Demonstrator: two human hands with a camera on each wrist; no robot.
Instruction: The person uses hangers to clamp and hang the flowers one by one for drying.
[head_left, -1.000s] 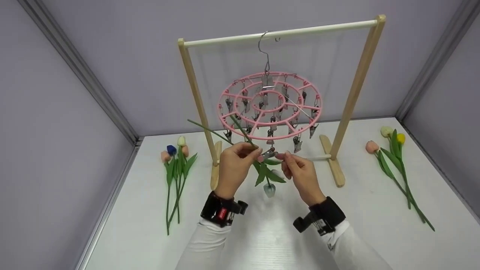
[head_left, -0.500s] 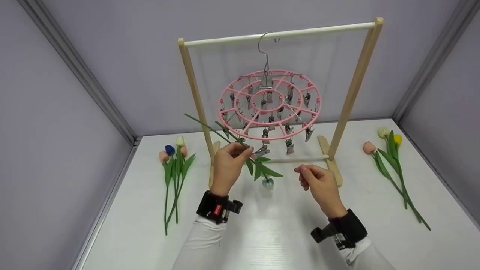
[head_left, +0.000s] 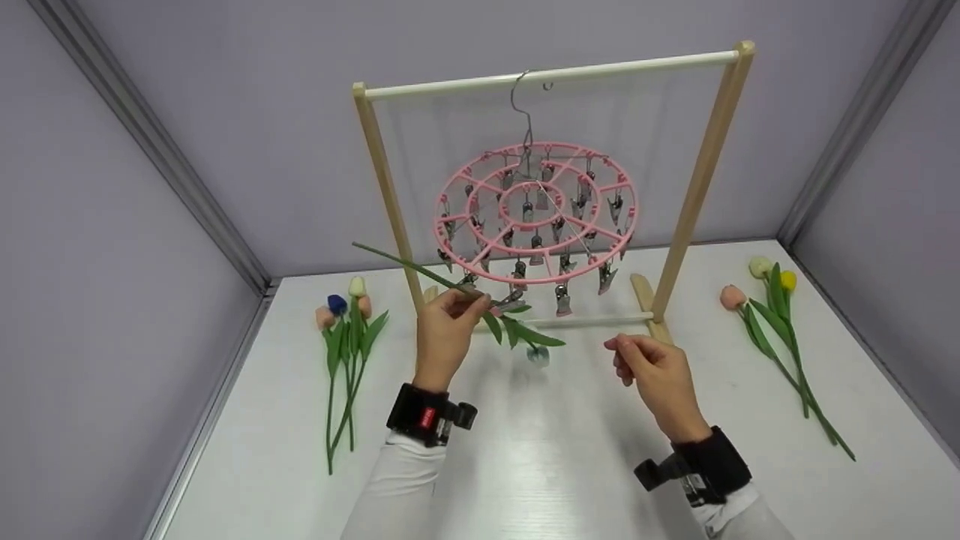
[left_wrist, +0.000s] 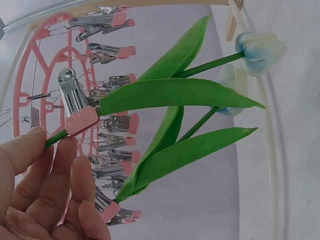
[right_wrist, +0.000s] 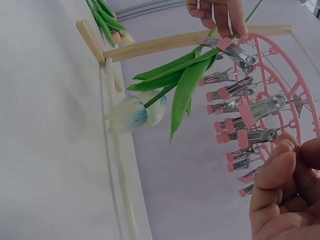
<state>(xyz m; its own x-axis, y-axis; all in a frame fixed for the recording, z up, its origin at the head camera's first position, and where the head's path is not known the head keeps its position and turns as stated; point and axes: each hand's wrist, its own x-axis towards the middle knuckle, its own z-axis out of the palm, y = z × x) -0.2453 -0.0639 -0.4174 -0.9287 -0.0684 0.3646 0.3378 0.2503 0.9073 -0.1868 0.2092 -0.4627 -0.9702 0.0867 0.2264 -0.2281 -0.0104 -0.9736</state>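
White tabletop [head_left: 540, 465], left hand [head_left: 444, 337] pinching clipped tulip stem [head_left: 405, 262], right hand [head_left: 656, 375] loosely curled (empty), well apart.

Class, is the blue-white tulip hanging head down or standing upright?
Head down: a clip grips the tulip by its stem, with the bloom hanging below the pink hanger.
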